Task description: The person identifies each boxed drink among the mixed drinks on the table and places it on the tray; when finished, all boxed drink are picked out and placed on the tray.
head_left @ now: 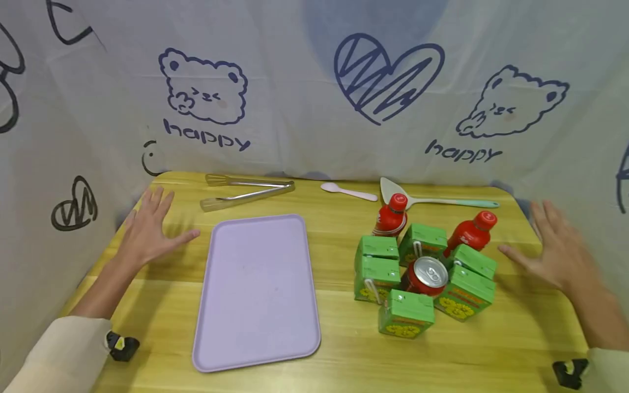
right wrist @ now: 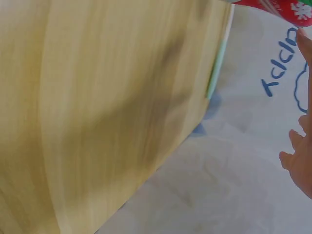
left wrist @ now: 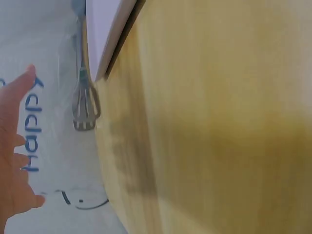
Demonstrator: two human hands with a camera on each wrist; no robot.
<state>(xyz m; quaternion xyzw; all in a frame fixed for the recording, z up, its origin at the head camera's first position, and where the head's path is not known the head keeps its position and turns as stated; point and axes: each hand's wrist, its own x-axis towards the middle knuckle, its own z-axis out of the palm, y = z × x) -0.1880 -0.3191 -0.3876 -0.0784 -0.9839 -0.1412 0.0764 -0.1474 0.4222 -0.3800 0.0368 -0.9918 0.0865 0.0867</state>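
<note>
Your left hand (head_left: 149,232), fingers spread, hangs over the worktop (head_left: 344,349)'s left edge, near a flat lilac tray (head_left: 257,295) with rounded corners. Well apart rightward, six green cartons (head_left: 378,269) surround a silver-topped red can (head_left: 427,275); two red bottles (head_left: 470,236) stand behind. Your right hand (head_left: 560,254), thumb wide, holds nothing by the right edge.

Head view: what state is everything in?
Left hand: fingers spread, empty
Right hand: fingers spread, empty
Metal tongs: arms apart
Lavender tray: lying flat
Pink spoon: lying flat
Mint-handled turner: lying flat
Red bottles: upright, capped
Soda can: upright, seemingly unopened
Green drink cartons: upright
</note>
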